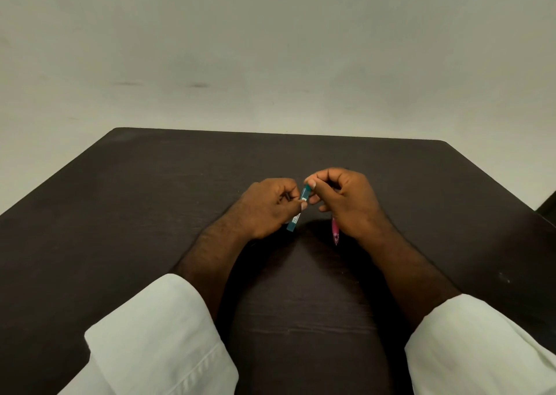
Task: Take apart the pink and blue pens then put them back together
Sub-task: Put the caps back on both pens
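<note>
Both hands meet above the middle of the dark table. My left hand (267, 206) grips the blue pen (298, 212), a teal barrel with a white label, tilted with its lower end toward me. The thumb and forefinger of my right hand (346, 199) pinch the upper end of that blue pen. The pink pen (335, 232) hangs below my right palm, tucked under the curled fingers, tip pointing down toward me. Most of the pink pen is hidden by the hand.
The dark brown table (150, 214) fills the lower view, its far edge against a pale wall (270, 49). White sleeves (156, 340) cover both forearms near the bottom. A dark object (549, 205) shows at the right edge.
</note>
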